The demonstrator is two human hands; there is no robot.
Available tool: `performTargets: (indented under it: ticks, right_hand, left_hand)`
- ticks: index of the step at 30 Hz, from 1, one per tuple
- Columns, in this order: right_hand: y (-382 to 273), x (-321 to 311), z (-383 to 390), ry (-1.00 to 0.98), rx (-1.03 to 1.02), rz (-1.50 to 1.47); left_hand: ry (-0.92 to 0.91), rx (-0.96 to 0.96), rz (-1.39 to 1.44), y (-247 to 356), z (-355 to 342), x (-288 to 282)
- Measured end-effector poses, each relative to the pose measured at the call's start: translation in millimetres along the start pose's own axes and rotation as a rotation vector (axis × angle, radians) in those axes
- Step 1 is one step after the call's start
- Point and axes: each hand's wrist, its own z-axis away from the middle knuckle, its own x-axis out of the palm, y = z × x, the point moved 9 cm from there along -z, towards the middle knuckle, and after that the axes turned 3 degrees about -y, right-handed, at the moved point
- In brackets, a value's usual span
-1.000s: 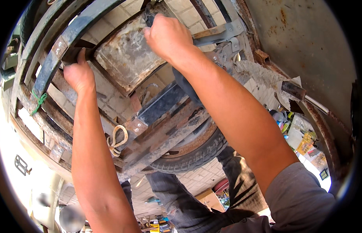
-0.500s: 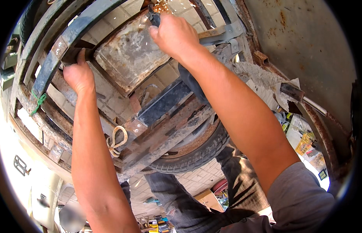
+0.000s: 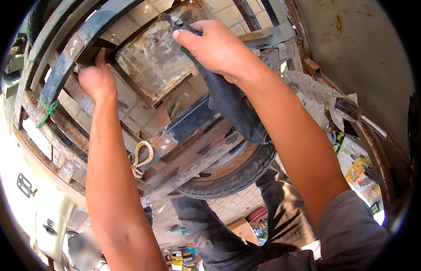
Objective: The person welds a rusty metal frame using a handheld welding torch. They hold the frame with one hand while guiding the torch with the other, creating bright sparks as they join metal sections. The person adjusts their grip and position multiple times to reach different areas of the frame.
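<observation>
My right hand (image 3: 216,45) is closed on a long black power tool (image 3: 233,110) with a small head at its upper end, held over a rusty, stained metal plate (image 3: 151,56) within a frame of metal bars. My left hand (image 3: 95,79) grips a dark metal bracket (image 3: 90,58) beside a blue-black frame rail (image 3: 56,79). A green cord (image 3: 48,110) is knotted to the left bars, and a pale rope loop (image 3: 142,153) hangs near a lower crossbar.
A tyre (image 3: 224,178) sits below the frame, above my legs. A rust-spotted metal panel (image 3: 359,45) fills the right side. Lower down lie a cardboard box (image 3: 242,230) and assorted clutter (image 3: 183,257) on paving (image 3: 206,207); a white vehicle part (image 3: 52,221) is at the left.
My right hand and the tool have shifted rightward and down, showing more of the tool's body. The bright sparks at its head have thinned to a few specks.
</observation>
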Motion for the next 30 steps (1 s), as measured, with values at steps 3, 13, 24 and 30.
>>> performTargets:
  ticks: [3,13,24,30]
  right_hand:
    - [9,24,10,-0.254,0.105,-0.473]
    - [26,80,-15,-0.484,0.216,-0.838]
    - [32,101,-29,-0.568,0.188,-0.938]
    - [32,104,-32,-0.560,0.207,-0.938]
  left_hand:
    - [0.022,0.072,0.056,9,-1,-4]
    - [0.055,0.124,0.024,8,-2,-3]
    - [0.074,0.170,0.043,8,-2,-4]
    - [0.054,0.176,-0.040,14,-2,-2]
